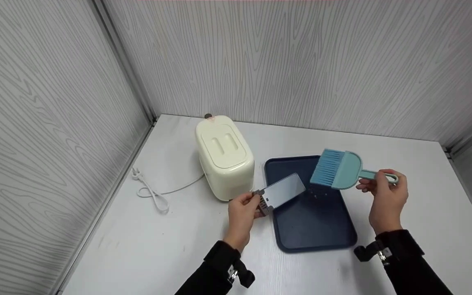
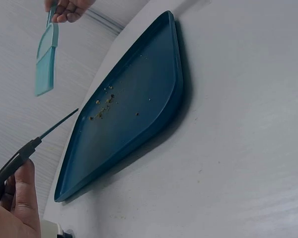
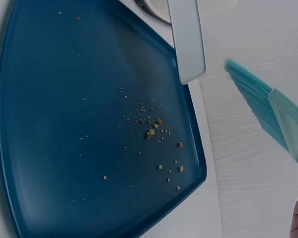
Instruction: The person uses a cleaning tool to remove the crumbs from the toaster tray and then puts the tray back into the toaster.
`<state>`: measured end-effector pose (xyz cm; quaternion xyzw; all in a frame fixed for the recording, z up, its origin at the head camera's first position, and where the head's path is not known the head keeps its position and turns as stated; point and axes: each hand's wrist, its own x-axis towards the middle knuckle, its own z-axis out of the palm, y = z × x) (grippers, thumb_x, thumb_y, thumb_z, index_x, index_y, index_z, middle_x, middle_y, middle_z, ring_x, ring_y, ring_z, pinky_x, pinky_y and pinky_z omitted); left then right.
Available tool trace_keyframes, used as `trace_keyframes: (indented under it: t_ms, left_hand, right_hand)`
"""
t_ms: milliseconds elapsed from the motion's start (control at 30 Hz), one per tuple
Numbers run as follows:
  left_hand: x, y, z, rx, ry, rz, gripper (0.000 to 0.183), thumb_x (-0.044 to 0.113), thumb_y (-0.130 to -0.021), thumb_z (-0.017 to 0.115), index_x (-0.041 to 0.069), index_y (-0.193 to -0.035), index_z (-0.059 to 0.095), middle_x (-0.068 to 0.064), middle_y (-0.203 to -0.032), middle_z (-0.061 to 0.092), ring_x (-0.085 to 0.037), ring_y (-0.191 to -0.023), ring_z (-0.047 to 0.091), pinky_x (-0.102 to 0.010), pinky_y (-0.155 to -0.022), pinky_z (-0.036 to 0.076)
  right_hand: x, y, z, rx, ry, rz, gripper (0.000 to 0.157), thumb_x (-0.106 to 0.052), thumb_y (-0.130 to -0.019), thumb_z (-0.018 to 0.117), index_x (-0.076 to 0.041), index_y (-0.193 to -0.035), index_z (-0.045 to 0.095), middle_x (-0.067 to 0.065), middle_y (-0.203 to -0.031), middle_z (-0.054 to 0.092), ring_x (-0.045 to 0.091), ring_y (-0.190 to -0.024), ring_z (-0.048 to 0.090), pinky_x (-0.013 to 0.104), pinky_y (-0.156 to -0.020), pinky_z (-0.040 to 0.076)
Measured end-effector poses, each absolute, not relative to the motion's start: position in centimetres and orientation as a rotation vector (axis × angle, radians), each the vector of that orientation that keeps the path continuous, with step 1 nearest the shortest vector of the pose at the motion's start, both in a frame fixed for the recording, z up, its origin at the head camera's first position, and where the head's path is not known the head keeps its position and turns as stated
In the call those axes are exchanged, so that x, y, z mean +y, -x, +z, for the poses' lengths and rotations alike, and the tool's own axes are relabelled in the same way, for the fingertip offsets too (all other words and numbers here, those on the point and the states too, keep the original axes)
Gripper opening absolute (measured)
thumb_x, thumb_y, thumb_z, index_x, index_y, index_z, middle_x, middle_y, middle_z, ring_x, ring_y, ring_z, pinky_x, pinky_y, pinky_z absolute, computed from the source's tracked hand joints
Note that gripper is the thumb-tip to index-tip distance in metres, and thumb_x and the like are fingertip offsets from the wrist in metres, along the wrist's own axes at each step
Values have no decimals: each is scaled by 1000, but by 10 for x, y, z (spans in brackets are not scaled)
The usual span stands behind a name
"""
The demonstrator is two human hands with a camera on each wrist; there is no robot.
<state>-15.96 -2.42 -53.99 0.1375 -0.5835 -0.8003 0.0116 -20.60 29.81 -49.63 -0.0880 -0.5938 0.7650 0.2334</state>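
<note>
My left hand [image 1: 242,213] pinches the dark, slotted end of a flat silvery crumb tray [image 1: 285,190], fingers on both faces. Its plate slants over the left part of a dark blue serving tray [image 1: 314,233]. In my right hand [image 1: 387,200] is the looped handle of a teal brush [image 1: 347,170], its bristles pointing left above the serving tray's far right part. The left wrist view shows the brush [image 2: 47,59] raised and the crumb tray [image 2: 59,124] edge-on, apart from each other. Brown and pale crumbs [image 3: 151,131] lie scattered on the serving tray.
A cream toaster [image 1: 234,180] with two slot shapes on top stands just left of the serving tray. Its white cord [image 1: 182,188] runs left to a bundled end with a plug [image 1: 137,174]. Wood-grain panels [image 1: 260,61] enclose the white table [image 1: 146,246].
</note>
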Motion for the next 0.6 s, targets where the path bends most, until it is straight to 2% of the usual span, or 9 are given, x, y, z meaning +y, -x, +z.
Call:
trace_keyframes:
  t_ms: [233,600]
  left_hand:
    - [-23,160,-540,-1802,-433,-2508,22,8,-97,66,-8,-111,72,-16,-98,71,-19,-81,71,-33,-68,63]
    - [-23,160,-540,-1791,-432,-2515,22,7,-97,67,-9,-111,71,-15,-97,70,-19,-80,71,-32,-68,63]
  right_hand:
    - [321,205,-501,-1458,394,2178,24,-5,-102,58,-3,-117,40,20,-88,73,24,-66,71,26,-67,59]
    - [355,199,-516,-1470,680,2213,35,-10,-101,64,-12,-117,33,14,-90,75,22,-76,76,25,-71,62]
